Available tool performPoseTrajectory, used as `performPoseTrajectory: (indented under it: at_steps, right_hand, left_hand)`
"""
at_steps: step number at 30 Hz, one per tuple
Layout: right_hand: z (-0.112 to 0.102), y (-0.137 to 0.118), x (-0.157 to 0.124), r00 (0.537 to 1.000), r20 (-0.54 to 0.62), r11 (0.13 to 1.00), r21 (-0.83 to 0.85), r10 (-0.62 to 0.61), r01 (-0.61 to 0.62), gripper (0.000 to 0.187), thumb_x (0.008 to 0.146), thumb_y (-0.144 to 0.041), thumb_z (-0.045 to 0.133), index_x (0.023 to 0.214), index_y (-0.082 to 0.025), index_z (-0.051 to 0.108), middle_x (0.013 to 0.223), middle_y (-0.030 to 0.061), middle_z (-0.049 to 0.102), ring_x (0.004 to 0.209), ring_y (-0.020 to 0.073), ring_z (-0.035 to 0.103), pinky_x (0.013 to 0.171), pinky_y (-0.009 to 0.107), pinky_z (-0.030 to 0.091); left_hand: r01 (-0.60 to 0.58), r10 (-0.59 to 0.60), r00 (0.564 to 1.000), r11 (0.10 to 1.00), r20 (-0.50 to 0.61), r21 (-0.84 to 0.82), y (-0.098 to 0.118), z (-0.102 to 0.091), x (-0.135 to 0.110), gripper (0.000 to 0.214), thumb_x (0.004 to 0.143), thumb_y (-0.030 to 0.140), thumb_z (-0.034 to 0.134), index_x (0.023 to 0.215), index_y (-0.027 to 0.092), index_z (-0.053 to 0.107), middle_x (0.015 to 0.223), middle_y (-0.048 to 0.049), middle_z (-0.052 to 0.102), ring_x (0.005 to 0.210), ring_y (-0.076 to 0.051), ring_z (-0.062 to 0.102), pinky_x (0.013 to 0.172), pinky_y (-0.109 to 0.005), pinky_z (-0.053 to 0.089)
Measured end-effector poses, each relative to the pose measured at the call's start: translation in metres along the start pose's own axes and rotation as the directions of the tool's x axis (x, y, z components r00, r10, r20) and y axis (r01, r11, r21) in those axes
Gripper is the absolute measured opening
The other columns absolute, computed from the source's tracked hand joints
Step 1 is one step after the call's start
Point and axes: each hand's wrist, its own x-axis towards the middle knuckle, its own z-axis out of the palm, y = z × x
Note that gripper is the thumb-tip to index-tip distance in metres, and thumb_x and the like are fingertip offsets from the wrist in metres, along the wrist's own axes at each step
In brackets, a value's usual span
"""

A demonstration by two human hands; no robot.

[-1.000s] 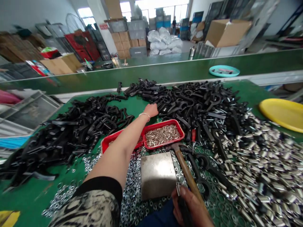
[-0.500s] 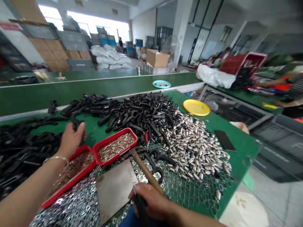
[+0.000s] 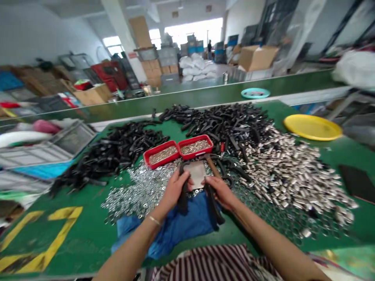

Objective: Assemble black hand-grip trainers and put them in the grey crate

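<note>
My left hand is closed round a black curved handle that hangs downward over a blue cloth. In my right hand is another black handle, its lower end pointing toward me. Both hands are close together at the near edge of a flat metal plate. Just beyond the right hand lies a hammer with a wooden shaft. Two red trays of small metal pins stand beyond the plate. Loose metal washers cover the table left of my hands.
Black handles are heaped at the left and the back. A pile of silver metal sleeves and scattered rings lie at right. Beyond are a yellow plate, a dark flat object and a turquoise dish.
My left hand has come back from the left-hand heap to the plate with a black handle. My right hand still holds its handle. The view has swung left and down.
</note>
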Motion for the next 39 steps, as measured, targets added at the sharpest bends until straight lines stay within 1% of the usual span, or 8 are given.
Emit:
performPoseTrajectory:
  at_steps: [3, 7, 12, 18, 23, 31, 34, 39]
  right_hand:
    - [-0.002, -0.014, 0.007, 0.996, -0.020, 0.947, -0.312, -0.082, 0.072, 0.043, 0.085, -0.061, 0.065, 0.090, -0.017, 0.064, 0.056, -0.0069, 0.049, 0.041, 0.0065, 0.033, 0.040, 0.022, 0.020]
    - [-0.002, -0.030, 0.012, 0.961, 0.013, 0.684, -0.701, -0.275, 0.205, 0.041, 0.090, -0.057, 0.058, 0.079, -0.018, 0.061, 0.066, -0.0020, 0.053, 0.061, 0.0133, 0.049, 0.058, 0.027, 0.038]
    - [-0.004, -0.036, 0.019, 0.947, 0.020, 0.492, -0.851, -0.320, 0.184, 0.040, 0.095, -0.055, 0.048, 0.078, -0.020, 0.057, 0.069, -0.0001, 0.055, 0.069, 0.0173, 0.053, 0.067, 0.030, 0.038]
    - [-0.009, -0.038, 0.022, 0.956, 0.011, 0.430, -0.891, -0.295, 0.143, 0.036, 0.096, -0.052, 0.048, 0.080, -0.021, 0.057, 0.070, 0.0002, 0.059, 0.068, 0.0176, 0.056, 0.066, 0.029, 0.038]
    - [-0.008, -0.036, 0.022, 0.947, 0.021, 0.381, -0.912, -0.319, 0.148, 0.033, 0.097, -0.049, 0.048, 0.080, -0.022, 0.056, 0.070, 0.0003, 0.060, 0.067, 0.0175, 0.058, 0.065, 0.028, 0.039]
    - [-0.001, -0.031, 0.020, 0.884, -0.029, 0.420, -0.887, -0.467, 0.193, 0.030, 0.098, -0.048, 0.050, 0.084, -0.022, 0.054, 0.065, -0.0018, 0.056, 0.061, 0.0156, 0.055, 0.059, 0.026, 0.038]
    - [0.002, -0.031, 0.013, 0.896, -0.052, 0.463, -0.868, -0.440, 0.177, 0.031, 0.099, -0.050, 0.048, 0.085, -0.023, 0.053, 0.067, -0.0003, 0.059, 0.065, 0.0174, 0.058, 0.060, 0.027, 0.040]
    - [0.005, -0.038, 0.006, 0.947, -0.041, 0.499, -0.857, -0.317, 0.130, 0.035, 0.099, -0.053, 0.045, 0.082, -0.024, 0.053, 0.069, 0.0023, 0.060, 0.070, 0.0196, 0.060, 0.062, 0.029, 0.043]
  left_hand:
    - [0.013, -0.018, 0.997, 0.997, 0.073, 0.072, -0.011, 0.016, -0.001, 0.043, 0.093, 0.063, 0.049, 0.096, 0.021, 0.050, 0.061, 0.0007, 0.066, 0.050, -0.017, 0.063, 0.052, -0.027, 0.051]
    - [0.042, -0.058, 0.993, 0.988, 0.102, 0.152, -0.021, 0.028, 0.005, 0.048, 0.098, 0.064, 0.037, 0.082, 0.021, 0.050, 0.050, 0.0008, 0.061, 0.042, -0.016, 0.056, 0.046, -0.027, 0.047]
    - [0.088, -0.115, 0.979, 0.983, 0.168, 0.158, -0.029, 0.027, 0.017, 0.061, 0.098, 0.067, 0.032, 0.066, 0.020, 0.054, 0.048, -0.0015, 0.058, 0.041, -0.015, 0.054, 0.045, -0.026, 0.045]
    - [0.135, -0.179, 0.956, 0.971, 0.233, 0.196, -0.034, 0.023, 0.027, 0.064, 0.099, 0.067, 0.030, 0.063, 0.020, 0.055, 0.046, -0.0012, 0.056, 0.040, -0.014, 0.052, 0.046, -0.026, 0.043]
    - [0.102, -0.162, 0.962, 0.961, 0.222, 0.258, -0.032, 0.026, 0.031, 0.050, 0.101, 0.060, 0.033, 0.078, 0.021, 0.054, 0.048, 0.0019, 0.057, 0.047, -0.016, 0.057, 0.055, -0.027, 0.046]
    - [-0.005, -0.056, 0.987, 0.926, 0.151, 0.379, -0.032, 0.034, 0.030, 0.038, 0.103, 0.055, 0.031, 0.102, 0.021, 0.050, 0.064, 0.0006, 0.060, 0.065, -0.020, 0.064, 0.065, -0.031, 0.046]
    - [-0.066, 0.006, 0.992, 0.872, 0.125, 0.484, -0.034, 0.032, 0.025, 0.037, 0.104, 0.051, 0.029, 0.105, 0.020, 0.050, 0.080, -0.0052, 0.065, 0.079, -0.023, 0.066, 0.069, -0.033, 0.046]
    - [-0.095, -0.010, 0.986, 0.790, 0.167, 0.605, -0.038, 0.026, 0.020, 0.039, 0.103, 0.048, 0.029, 0.113, 0.017, 0.049, 0.080, -0.0097, 0.066, 0.076, -0.027, 0.068, 0.069, -0.037, 0.049]
